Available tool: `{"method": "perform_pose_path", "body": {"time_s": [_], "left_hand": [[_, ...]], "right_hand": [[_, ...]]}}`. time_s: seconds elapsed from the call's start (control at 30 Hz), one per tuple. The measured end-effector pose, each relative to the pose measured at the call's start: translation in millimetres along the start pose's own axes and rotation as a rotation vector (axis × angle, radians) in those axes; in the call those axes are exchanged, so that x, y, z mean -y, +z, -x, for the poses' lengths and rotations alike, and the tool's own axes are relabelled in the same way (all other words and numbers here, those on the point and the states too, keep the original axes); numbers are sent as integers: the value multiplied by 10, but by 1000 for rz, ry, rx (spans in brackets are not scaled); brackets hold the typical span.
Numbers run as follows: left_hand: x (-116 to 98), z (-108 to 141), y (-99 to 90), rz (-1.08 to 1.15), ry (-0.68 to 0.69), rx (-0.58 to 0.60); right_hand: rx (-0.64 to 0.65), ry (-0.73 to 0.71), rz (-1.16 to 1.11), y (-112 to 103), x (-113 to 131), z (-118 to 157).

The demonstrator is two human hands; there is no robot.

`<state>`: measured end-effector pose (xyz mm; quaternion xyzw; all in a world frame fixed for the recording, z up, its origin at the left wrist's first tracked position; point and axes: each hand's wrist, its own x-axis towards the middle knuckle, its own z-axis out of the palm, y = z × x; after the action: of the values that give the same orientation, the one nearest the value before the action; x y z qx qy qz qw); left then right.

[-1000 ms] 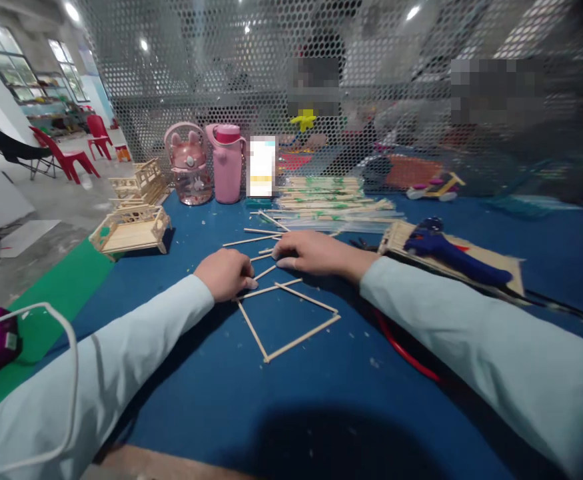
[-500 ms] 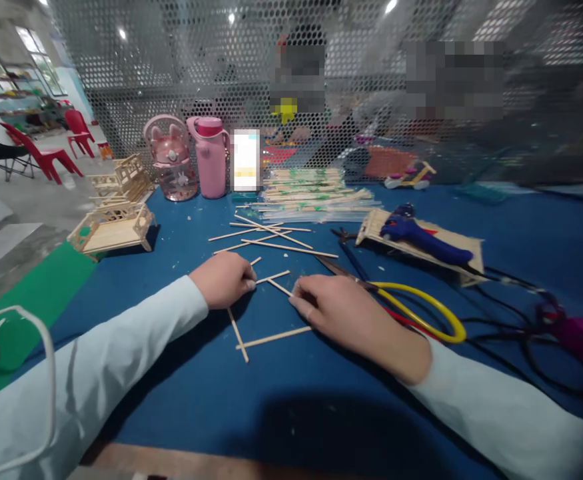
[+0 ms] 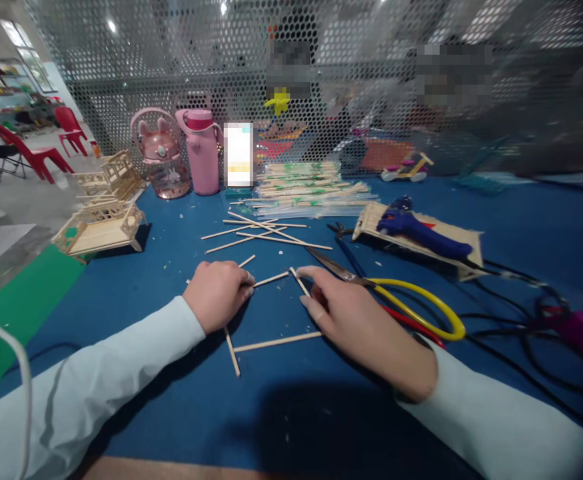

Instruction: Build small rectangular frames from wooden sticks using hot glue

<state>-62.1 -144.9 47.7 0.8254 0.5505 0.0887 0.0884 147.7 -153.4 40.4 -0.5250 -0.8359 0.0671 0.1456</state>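
Note:
My left hand [image 3: 220, 293] is closed, thumb and fingertips pinching a thin wooden stick [image 3: 272, 279] low over the table. Between the thumb and forefinger of my right hand [image 3: 356, 320] is another wooden stick [image 3: 298, 280], slanted, its upper end close to the tip of the left hand's stick. A front stick [image 3: 276, 343] lies across the table, its right end hidden by my right hand. It meets a left side stick [image 3: 232, 352] near that one's lower end; my left hand covers the upper part. Scissors [image 3: 416, 303] with yellow and red handles lie beside my right hand.
Loose sticks [image 3: 266, 232] cross behind my hands, before bagged stick bundles [image 3: 306, 190]. A blue glue gun [image 3: 426, 237] rests on a small wooden stand [image 3: 368, 223] with cables nearby. Pink bottles [image 3: 204, 153] and a stick-built model bed [image 3: 104, 233] stand left.
My right hand has turned its stick steeper, and its upper end has shifted right toward the tip of the left hand's stick. My left hand keeps its pinch. The view has shifted slightly.

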Motion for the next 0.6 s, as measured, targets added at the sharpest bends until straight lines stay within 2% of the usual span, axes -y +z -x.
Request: {"method": "perform_pose_path", "body": {"time_s": [0.3,0.6], "left_hand": [[-33,-14,-31,-57,-63,15],[-32,-19,-23,-58,-29,18]], "right_hand": [[61,-4,-14,-17,16,-86],[8,-38,-65,15,-2,-116]]}}
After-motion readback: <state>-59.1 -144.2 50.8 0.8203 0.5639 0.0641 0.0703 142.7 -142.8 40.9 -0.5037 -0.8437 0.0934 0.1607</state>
